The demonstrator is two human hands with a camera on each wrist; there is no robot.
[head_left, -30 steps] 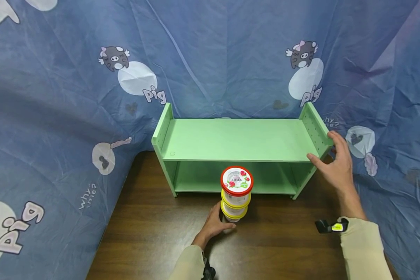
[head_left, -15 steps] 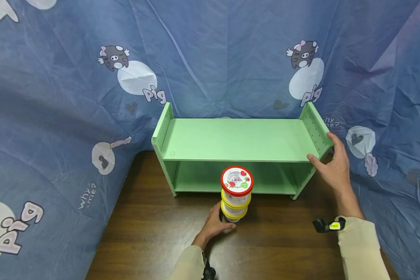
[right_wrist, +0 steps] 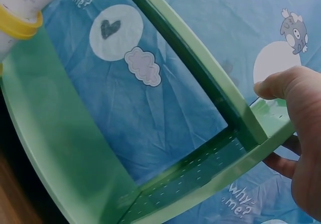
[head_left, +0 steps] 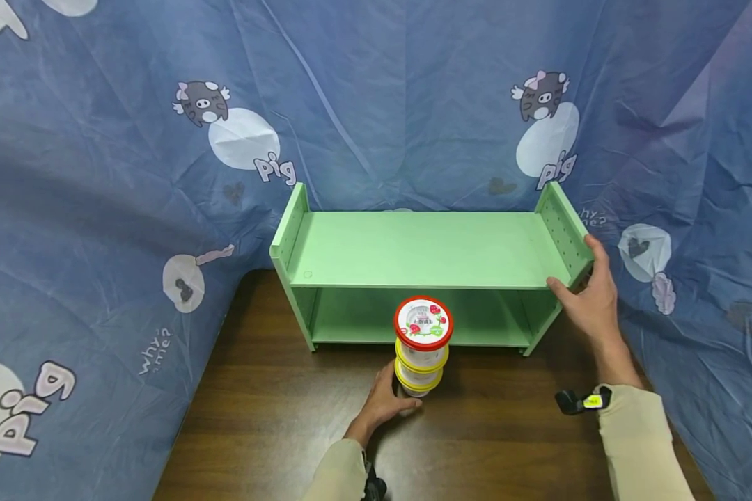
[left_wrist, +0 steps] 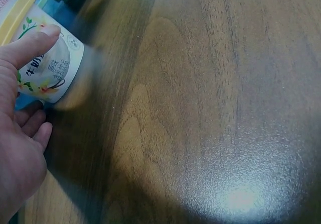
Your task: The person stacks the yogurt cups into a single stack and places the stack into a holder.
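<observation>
A stack of three white tubs stands on the wooden table in front of a green shelf (head_left: 426,250). The top tub (head_left: 423,323) has a red lid printed with strawberries; the two below have yellow lids. My left hand (head_left: 382,400) holds the bottom tub (left_wrist: 62,63) from its left, thumb across its printed side and fingers partly hidden behind. At the right end of the shelf, my right hand (head_left: 592,299) grips the side panel (head_left: 564,226). In the right wrist view its thumb lies on the inner side and its other fingers pass behind the panel.
The shelf has an upper board and a lower board (head_left: 357,316). Blue cloth (head_left: 407,104) with pig prints hangs behind and at both sides. Brown wooden table (head_left: 476,431) spreads in front of the shelf. Dark wrist cameras sit at both cuffs.
My right hand has moved slightly left and closed in on the shelf's side panel. The left hand and the stacked tubs stay in place.
</observation>
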